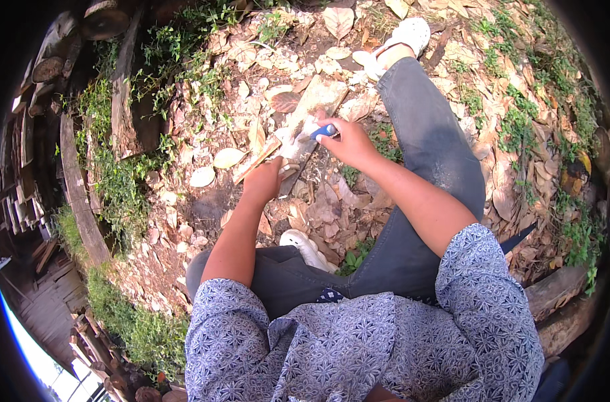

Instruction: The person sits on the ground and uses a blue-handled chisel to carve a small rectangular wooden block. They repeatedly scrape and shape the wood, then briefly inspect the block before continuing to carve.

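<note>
My right hand (350, 144) is closed around the short blue handle (323, 131) of a tool; its working end is lost in glare. Close by on the left, my left hand (264, 179) has its fingers wrapped round the near end of a pale piece of wood (293, 149), partly hidden by the hand. The handle rests close against this wood's far end. Beyond both hands a light wooden board (321, 94) lies on the ground. A thin wooden slat (254, 162) slants beside my left hand.
Dry leaves (228, 158) cover the soil around my hands. Stacked logs (49, 69) and a plank (80, 187) stand at the left, with green weeds alongside. My outstretched leg (429, 127) lies on the right; a white shoe (307, 249) shows below my hands. Logs (556, 293) lie at lower right.
</note>
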### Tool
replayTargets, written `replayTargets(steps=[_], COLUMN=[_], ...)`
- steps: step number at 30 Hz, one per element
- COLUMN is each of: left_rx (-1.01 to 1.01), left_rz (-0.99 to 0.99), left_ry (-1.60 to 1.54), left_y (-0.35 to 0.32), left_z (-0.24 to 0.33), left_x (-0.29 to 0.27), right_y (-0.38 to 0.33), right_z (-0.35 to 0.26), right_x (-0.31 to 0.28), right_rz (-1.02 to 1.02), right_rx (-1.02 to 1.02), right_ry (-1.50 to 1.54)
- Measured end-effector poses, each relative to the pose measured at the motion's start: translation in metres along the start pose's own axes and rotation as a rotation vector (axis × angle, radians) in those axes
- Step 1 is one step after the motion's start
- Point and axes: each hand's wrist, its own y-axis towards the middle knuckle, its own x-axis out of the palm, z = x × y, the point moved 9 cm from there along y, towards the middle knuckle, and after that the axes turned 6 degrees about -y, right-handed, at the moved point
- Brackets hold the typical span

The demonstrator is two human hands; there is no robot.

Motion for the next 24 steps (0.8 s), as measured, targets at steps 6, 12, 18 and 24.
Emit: replayTargets(steps=[6, 12, 18, 24], left_rx=[0.049, 0.138, 0.104, 0.084], left_rz=[0.302, 0.751, 1.015, 1.074], left_ry=[-0.015, -0.287, -0.51, -0.706], left_y=[-0.005, -0.1, -0.163, -0.181], left_z=[0.021, 0.019, -0.035, -0.084], left_x=[-0.109, -0.244, -0.286, -0.27], right_y=[-0.021, -0.034, -0.021, -0.018], right_z=[-0.022, -0.034, -0.076, -0.09], right_x=[-0.002, 0.032, 0.066, 0.108], right_rz=[-0.068, -0.085, -0.187, -0.185], right_rx=[-0.051, -0.029, -0.052, -0.194], right_ry=[-0.129, -0.339, -0.619, -0.769])
